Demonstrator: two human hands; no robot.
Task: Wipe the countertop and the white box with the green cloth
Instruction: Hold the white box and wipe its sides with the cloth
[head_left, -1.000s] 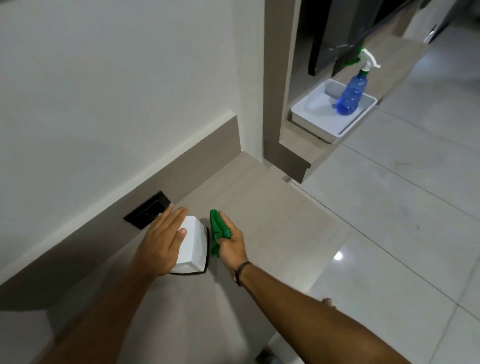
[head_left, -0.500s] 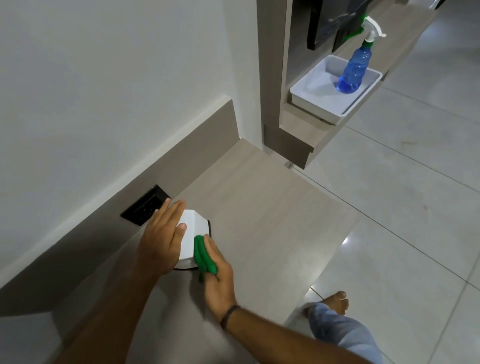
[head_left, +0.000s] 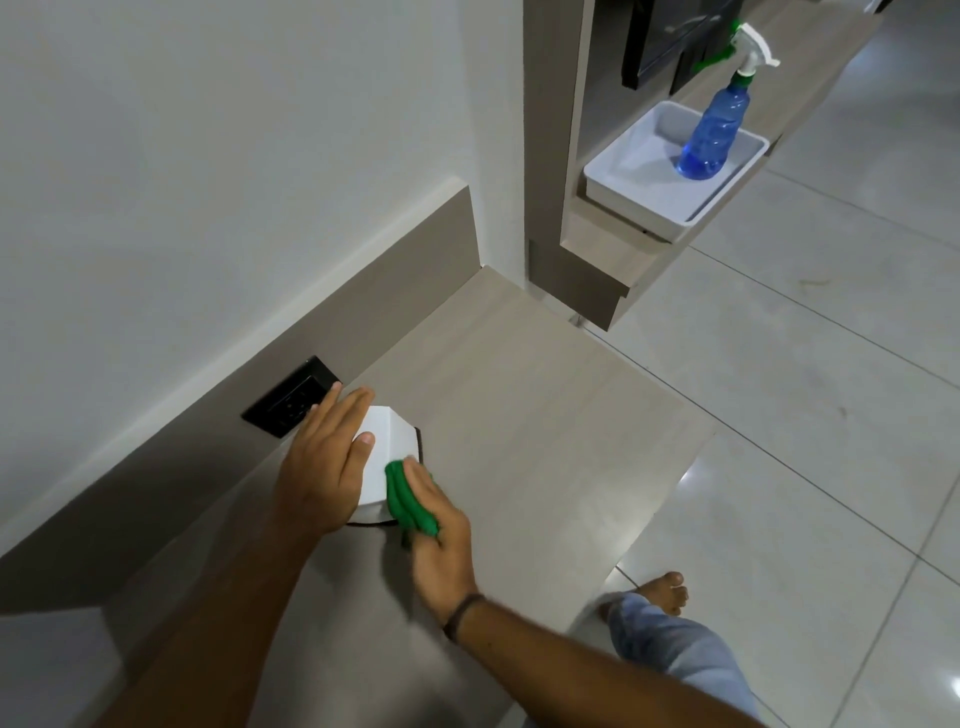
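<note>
A small white box (head_left: 387, 452) stands on the pale wood-grain countertop (head_left: 519, 415) close to the back wall. My left hand (head_left: 324, 462) lies flat over the box's left side and top and holds it in place. My right hand (head_left: 441, 540) grips a bunched green cloth (head_left: 408, 501) and presses it against the box's near right side. The box's left half is hidden under my left hand.
A black wall socket (head_left: 291, 402) sits in the backsplash just behind the box. At the upper right a blue spray bottle (head_left: 714, 130) stands in a white tray (head_left: 623, 192) on a lower ledge. Glossy floor tiles lie right of the counter edge, with my bare foot (head_left: 660, 592) there.
My right hand drew the green cloth from the box's far right side down along it to the near right side. My left hand stayed on the box. A foot came into view.
</note>
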